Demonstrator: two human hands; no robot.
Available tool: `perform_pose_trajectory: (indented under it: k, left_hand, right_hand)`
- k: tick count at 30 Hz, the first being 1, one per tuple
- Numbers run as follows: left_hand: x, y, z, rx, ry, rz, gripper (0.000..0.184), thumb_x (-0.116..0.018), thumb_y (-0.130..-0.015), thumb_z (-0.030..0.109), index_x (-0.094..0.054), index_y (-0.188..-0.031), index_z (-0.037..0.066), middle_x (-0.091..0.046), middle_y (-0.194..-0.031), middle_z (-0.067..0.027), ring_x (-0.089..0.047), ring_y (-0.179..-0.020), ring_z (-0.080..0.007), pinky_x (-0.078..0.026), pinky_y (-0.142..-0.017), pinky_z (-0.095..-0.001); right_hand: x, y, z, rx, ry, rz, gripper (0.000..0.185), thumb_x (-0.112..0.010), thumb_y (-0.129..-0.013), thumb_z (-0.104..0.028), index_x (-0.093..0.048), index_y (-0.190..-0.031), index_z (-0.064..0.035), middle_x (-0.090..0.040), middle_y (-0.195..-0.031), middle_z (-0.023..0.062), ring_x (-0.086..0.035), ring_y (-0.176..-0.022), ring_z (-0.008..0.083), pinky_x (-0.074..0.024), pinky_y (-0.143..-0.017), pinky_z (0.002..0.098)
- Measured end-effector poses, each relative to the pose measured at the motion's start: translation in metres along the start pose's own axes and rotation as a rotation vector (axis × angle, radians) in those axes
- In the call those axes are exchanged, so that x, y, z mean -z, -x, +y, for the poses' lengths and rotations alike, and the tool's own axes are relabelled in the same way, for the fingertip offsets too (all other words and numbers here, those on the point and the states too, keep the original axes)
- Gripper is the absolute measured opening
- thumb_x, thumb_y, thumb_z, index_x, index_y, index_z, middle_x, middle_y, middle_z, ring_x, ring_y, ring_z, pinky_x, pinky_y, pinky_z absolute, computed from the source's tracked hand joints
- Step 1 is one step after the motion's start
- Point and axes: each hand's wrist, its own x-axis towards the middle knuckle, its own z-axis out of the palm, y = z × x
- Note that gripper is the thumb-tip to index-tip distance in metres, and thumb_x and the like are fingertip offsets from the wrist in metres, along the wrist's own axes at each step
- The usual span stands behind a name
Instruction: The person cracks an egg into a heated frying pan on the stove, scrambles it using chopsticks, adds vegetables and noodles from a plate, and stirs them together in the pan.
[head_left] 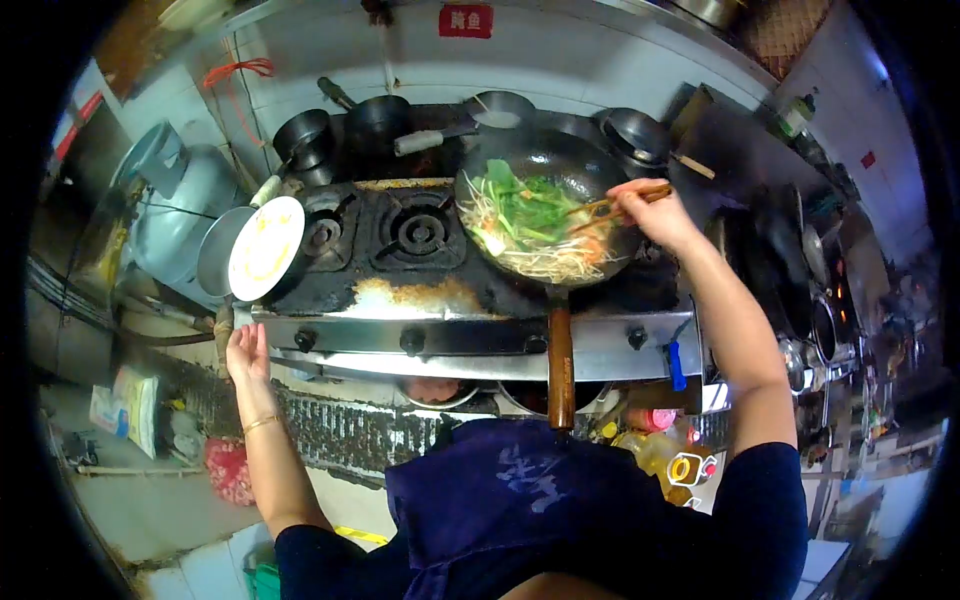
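Observation:
My right hand (pixel 650 208) is closed around wooden chopsticks (pixel 600 208), whose tips reach into the food. A black wok (pixel 545 152) with a long wooden handle (pixel 561 365) sits on the right part of the stove. Inside it are bean sprouts (pixel 545 262), green leaves (pixel 530 200) and orange shreds. My left hand (pixel 247 352) is off to the left, fingers stretched out, beside a pan handle (pixel 224 340) at the stove's left edge. Just beyond those fingers, a white plate (pixel 285 225) with orange-yellow residue lies tilted over a grey pan (pixel 212 255).
A bare burner (pixel 415 232) lies left of the wok. Several dark pans, among them one (pixel 378 122), line the back of the stove. A gas cylinder (pixel 185 210) stands at left. A blue-handled item (pixel 677 366) hangs at the stove's front, above bottles (pixel 655 455).

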Motion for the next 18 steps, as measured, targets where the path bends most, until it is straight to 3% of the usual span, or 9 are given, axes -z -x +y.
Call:
perform_pose_trajectory:
  k: [2, 5, 8, 10, 11, 12, 13, 16, 18]
  left_hand:
    - [0.008, 0.015, 0.001, 0.009, 0.03, 0.039, 0.031, -0.048, -0.092, 0.012, -0.041, -0.114, -0.01, -0.047, -0.114, -0.0154, -0.052, -0.107, -0.0292, -0.048, -0.094, -0.0446]
    - [0.019, 0.023, -0.005, 0.052, 0.076, 0.026, 0.034, -0.053, -0.091, 0.015, -0.042, -0.114, -0.008, -0.05, -0.112, -0.014, -0.054, -0.103, -0.0279, -0.05, -0.092, -0.0419]
    - [0.025, 0.048, -0.032, 0.091, 0.009, 0.019, 0.031, -0.058, -0.088, 0.018, -0.049, -0.111, -0.002, -0.056, -0.107, -0.0104, -0.057, -0.099, -0.0216, -0.052, -0.087, -0.0364]
    - [0.028, 0.086, -0.061, 0.183, 0.025, -0.044, 0.015, -0.06, -0.088, 0.02, -0.059, -0.089, 0.005, -0.063, -0.081, -0.0041, -0.062, -0.074, -0.0167, -0.055, -0.073, -0.0319]
    - [0.029, 0.106, -0.078, 0.265, -0.01, -0.093, 0.015, -0.06, -0.087, 0.021, -0.059, -0.086, 0.005, -0.063, -0.077, -0.0034, -0.062, -0.07, -0.0161, -0.055, -0.067, -0.03]
    - [0.023, 0.134, -0.094, 0.385, -0.066, -0.313, 0.013, -0.058, -0.088, 0.019, -0.059, -0.086, 0.006, -0.063, -0.077, -0.0049, -0.062, -0.069, -0.016, -0.054, -0.061, -0.0283]
    - [0.027, 0.146, -0.117, 0.643, 0.055, -0.413, 0.012, -0.056, -0.087, 0.017, -0.059, -0.086, 0.006, -0.062, -0.078, -0.0071, -0.062, -0.069, -0.0174, -0.053, -0.059, -0.0271]
    - [-0.055, 0.258, -0.179, 0.765, -0.15, -0.546, 0.033, -0.057, -0.088, 0.023, -0.055, -0.118, 0.01, -0.062, -0.097, -0.0109, -0.063, -0.089, -0.0241, -0.053, -0.077, -0.0383]
    - [-0.094, 0.307, -0.209, 0.936, -0.196, -0.773, 0.043, -0.051, -0.092, 0.033, -0.046, -0.128, 0.011, -0.055, -0.116, -0.0115, -0.058, -0.102, -0.0293, -0.049, -0.088, -0.0462]
  right_hand:
    - [0.017, -0.01, -0.013, 0.013, -0.02, 0.115, 0.015, -0.057, -0.085, -0.013, -0.068, -0.091, -0.0033, -0.068, -0.081, 0.0076, -0.064, -0.072, 0.0142, -0.0512, -0.065, 0.0286]
    - [0.006, -0.035, 0.011, 0.09, 0.356, 0.386, 0.013, -0.061, -0.082, -0.014, -0.069, -0.087, -0.0054, -0.069, -0.084, 0.0114, -0.066, -0.076, 0.0198, -0.0507, -0.071, 0.0313]
    - [-0.048, -0.043, 0.037, 0.106, -0.084, 0.212, 0.015, -0.06, -0.084, -0.014, -0.069, -0.091, -0.0041, -0.069, -0.082, 0.0082, -0.064, -0.075, 0.0162, -0.0508, -0.071, 0.029]
    - [-0.053, -0.02, -0.004, 0.111, -0.141, 0.064, 0.019, -0.055, -0.089, -0.012, -0.065, -0.1, -0.0015, -0.067, -0.088, 0.0074, -0.061, -0.077, 0.0133, -0.0512, -0.07, 0.0277]
    - [-0.053, -0.009, -0.022, -0.022, -0.198, -0.017, 0.02, -0.053, -0.091, -0.013, -0.064, -0.102, -0.0002, -0.066, -0.089, 0.0081, -0.061, -0.078, 0.0128, -0.051, -0.07, 0.0261]
    - [-0.051, -0.011, -0.005, 0.058, -0.323, -0.141, 0.019, -0.055, -0.089, -0.011, -0.065, -0.101, -0.001, -0.067, -0.085, 0.0073, -0.061, -0.072, 0.0113, -0.0505, -0.065, 0.0239]
    - [-0.041, -0.009, 0.0, -0.019, -0.347, -0.185, 0.019, -0.055, -0.09, -0.011, -0.065, -0.101, -0.0002, -0.067, -0.085, 0.0074, -0.06, -0.07, 0.0111, -0.0504, -0.063, 0.0239]
    - [0.003, -0.022, 0.004, -0.145, -0.202, -0.162, 0.018, -0.056, -0.089, -0.014, -0.065, -0.095, -0.0004, -0.067, -0.083, 0.0081, -0.061, -0.068, 0.0126, -0.05, -0.061, 0.0241]
    - [0.018, -0.047, 0.008, -0.01, 0.037, -0.045, 0.016, -0.06, -0.086, -0.016, -0.067, -0.09, -0.0025, -0.068, -0.084, 0.0085, -0.063, -0.07, 0.014, -0.0504, -0.063, 0.027]
